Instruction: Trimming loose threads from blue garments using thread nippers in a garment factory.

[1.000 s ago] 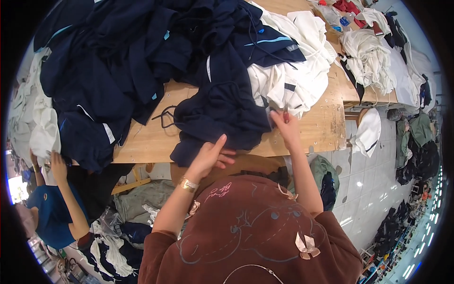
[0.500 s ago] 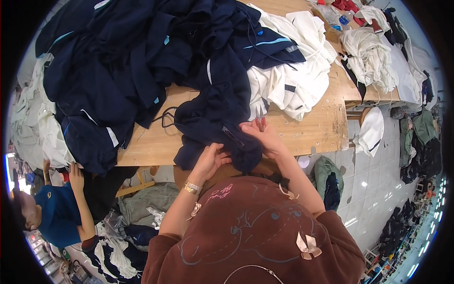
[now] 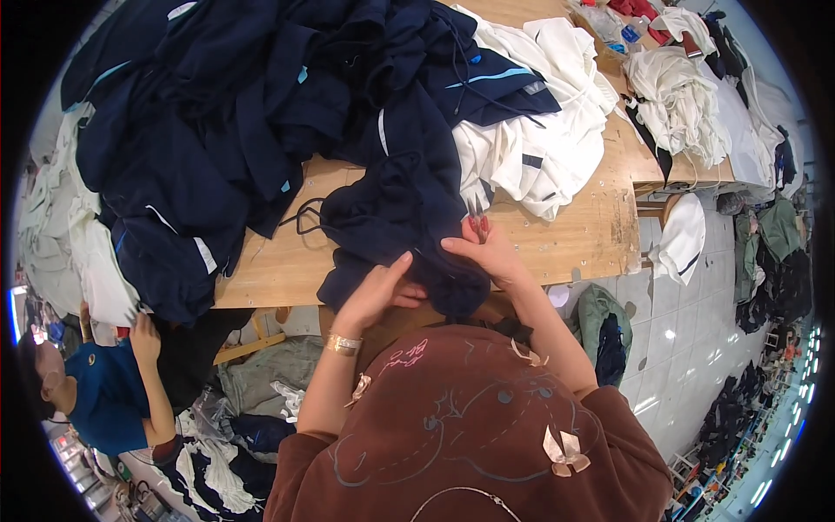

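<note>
The navy garment (image 3: 396,230) lies at the near tabletop (image 3: 574,230) edge, its length running away from the person. Both hands pinch its near hem: left hand (image 3: 378,291) lower-left, right hand (image 3: 487,252) upper-right.

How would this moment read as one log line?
left hand: on navy garment | right hand: pinching its fabric | surface: wooden table

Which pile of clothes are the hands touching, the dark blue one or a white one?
The dark blue one: both the left hand and right hand grip the navy garment at the table edge. The white clothes lie untouched beyond it.
</note>
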`<action>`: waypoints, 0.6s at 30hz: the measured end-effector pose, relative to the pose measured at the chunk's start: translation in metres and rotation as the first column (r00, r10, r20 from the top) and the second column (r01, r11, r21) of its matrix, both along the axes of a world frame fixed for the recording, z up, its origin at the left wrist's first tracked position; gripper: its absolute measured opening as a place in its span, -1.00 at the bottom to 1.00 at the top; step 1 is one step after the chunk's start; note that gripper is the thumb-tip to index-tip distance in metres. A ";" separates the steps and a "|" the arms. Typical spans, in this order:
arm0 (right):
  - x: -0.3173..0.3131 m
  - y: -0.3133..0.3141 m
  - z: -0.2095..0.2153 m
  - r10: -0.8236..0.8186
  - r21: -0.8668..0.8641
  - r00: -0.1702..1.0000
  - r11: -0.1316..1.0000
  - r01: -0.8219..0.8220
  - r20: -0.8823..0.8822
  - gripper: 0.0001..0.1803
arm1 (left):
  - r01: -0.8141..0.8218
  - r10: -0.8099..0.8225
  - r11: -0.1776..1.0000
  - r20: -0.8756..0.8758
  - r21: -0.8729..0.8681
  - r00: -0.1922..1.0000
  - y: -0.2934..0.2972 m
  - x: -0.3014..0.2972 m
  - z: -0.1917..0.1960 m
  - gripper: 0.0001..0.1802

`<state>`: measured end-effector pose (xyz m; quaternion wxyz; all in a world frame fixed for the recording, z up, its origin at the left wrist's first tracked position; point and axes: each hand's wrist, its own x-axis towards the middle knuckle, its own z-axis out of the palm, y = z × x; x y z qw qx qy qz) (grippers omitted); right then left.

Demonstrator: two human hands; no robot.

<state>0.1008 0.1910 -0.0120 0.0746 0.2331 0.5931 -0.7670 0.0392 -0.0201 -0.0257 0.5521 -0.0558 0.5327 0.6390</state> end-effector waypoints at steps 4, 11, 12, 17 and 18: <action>-0.002 0.010 0.028 0.029 0.200 0.997 0.980 -0.014 -0.076 -0.54 | 0.242 -0.417 0.875 -0.400 -0.419 0.816 0.001 -0.024 0.068 -0.40; -0.003 0.021 0.049 0.003 -0.299 0.907 0.943 -0.142 -0.421 -0.64 | -0.090 0.076 0.996 -0.324 -0.028 0.943 0.036 -0.048 0.047 -0.52; -0.002 0.024 0.047 0.025 -0.297 0.901 0.940 -0.169 -0.433 -0.72 | -0.089 0.101 0.993 -0.191 0.072 0.976 0.039 -0.048 0.041 -0.55; -0.006 0.032 0.040 -0.155 0.055 0.958 0.983 0.173 -0.243 -0.82 | -0.410 0.339 0.851 0.253 0.328 0.906 0.059 -0.035 0.066 -0.80; -0.010 0.028 0.042 -0.206 0.291 0.945 0.916 0.277 -0.254 -0.82 | -0.435 0.361 0.833 0.259 0.341 0.896 0.061 -0.034 0.069 -0.82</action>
